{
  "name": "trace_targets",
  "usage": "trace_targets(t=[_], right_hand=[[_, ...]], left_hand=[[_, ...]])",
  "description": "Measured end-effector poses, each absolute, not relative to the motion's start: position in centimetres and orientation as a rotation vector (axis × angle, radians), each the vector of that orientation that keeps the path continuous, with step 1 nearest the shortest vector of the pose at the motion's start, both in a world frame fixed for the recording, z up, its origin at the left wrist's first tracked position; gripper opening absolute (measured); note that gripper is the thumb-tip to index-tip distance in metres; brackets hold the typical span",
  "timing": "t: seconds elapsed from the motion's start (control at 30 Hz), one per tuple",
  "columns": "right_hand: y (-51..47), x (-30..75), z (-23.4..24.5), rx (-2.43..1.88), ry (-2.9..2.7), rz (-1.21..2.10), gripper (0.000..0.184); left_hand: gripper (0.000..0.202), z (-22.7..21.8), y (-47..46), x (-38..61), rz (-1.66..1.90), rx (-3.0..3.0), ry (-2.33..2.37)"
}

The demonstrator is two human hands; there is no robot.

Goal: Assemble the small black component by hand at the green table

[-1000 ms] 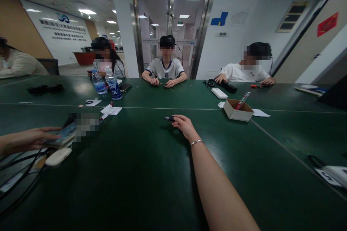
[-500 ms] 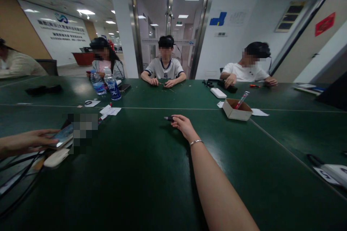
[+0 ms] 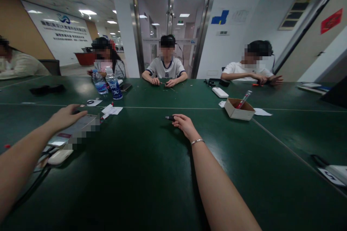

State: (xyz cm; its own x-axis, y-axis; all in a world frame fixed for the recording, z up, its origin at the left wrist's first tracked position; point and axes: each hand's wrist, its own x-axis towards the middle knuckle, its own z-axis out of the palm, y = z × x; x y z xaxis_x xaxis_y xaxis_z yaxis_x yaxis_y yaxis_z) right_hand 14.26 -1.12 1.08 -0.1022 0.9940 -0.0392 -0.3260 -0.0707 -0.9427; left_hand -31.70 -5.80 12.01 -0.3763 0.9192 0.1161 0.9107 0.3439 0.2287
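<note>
My right hand [image 3: 185, 125] reaches out over the green table [image 3: 151, 173], its fingers pinched on a small dark object [image 3: 170, 118] that lies on the tabletop. A thin bracelet sits on that wrist. My left hand [image 3: 65, 116] stretches forward from the lower left, fingers laid out flat over the far end of a phone [image 3: 77, 130]. The phone lies nearly flat, partly over a white power bank [image 3: 59, 157] and some dark cables.
A small cardboard box [image 3: 238, 112] holding a red pen [image 3: 243, 99] stands to the right. Two water bottles [image 3: 114, 86], paper slips [image 3: 111, 110] and a white device [image 3: 219, 92] lie further back. Several people sit along the far side. Papers lie at the right edge.
My left arm has swung forward and to the right, and the phone it held up now lies lower on the table under the outstretched fingers. My right hand has stayed put.
</note>
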Motion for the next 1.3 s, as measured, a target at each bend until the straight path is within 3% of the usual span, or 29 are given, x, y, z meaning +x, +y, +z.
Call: trace_targets(t=[0.2,0.47,0.67,0.83,1.3], right_hand=[[-1.0,14.4,1.0,-0.944,-1.006,1.468,0.012],[-1.0,14.5,1.0,-0.900,-1.049,1.469,0.015],[-0.9,14.4,0.8,-0.890,-1.071,1.470,0.018],[-0.9,14.4,0.9,-0.900,-1.084,1.467,0.016],[-1.1,14.5,0.8,-0.884,-1.089,1.467,0.017]], left_hand=[[0.049,9.0,-2.6,-16.9,0.706,2.190,1.996],[0.030,4.0,-0.4,-3.1,0.960,1.300,1.407],[0.035,1.7,0.0,-1.2,1.028,1.259,1.317],[0.026,0.3,-0.7,-1.3,1.170,1.444,1.378],[0.033,0.4,-2.1,-1.3,1.205,1.618,1.253]])
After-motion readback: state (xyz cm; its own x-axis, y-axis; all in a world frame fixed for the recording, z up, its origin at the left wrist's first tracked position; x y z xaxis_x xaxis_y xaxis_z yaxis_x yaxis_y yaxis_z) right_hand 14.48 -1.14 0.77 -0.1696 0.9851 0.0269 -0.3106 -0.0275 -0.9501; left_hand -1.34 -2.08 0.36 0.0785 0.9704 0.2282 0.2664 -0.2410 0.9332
